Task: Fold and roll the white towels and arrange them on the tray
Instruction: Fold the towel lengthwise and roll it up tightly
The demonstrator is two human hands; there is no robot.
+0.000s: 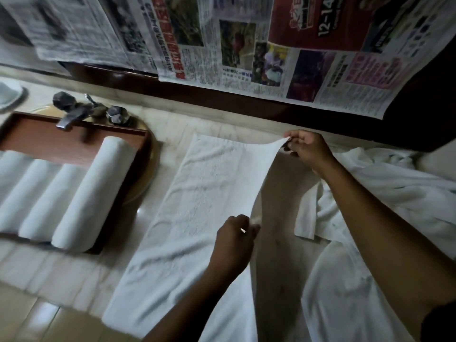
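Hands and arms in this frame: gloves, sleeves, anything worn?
No gloves: left hand and right hand are bare, forearms bare too. A dark sleeve edge shows at the right upper arm. A small bright glint on the left hand could be a ring; cannot tell.

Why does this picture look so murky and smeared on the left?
Head view: dim light overall; motion blur smears the newspapers and the rolled towels at the left; the right hand looks sharper; the wide lens seems to bow the dark ledge.

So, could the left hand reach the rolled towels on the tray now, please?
Probably yes: only the flat towel lies between the left hand and the rolled towels, though it must first release the towel edge.
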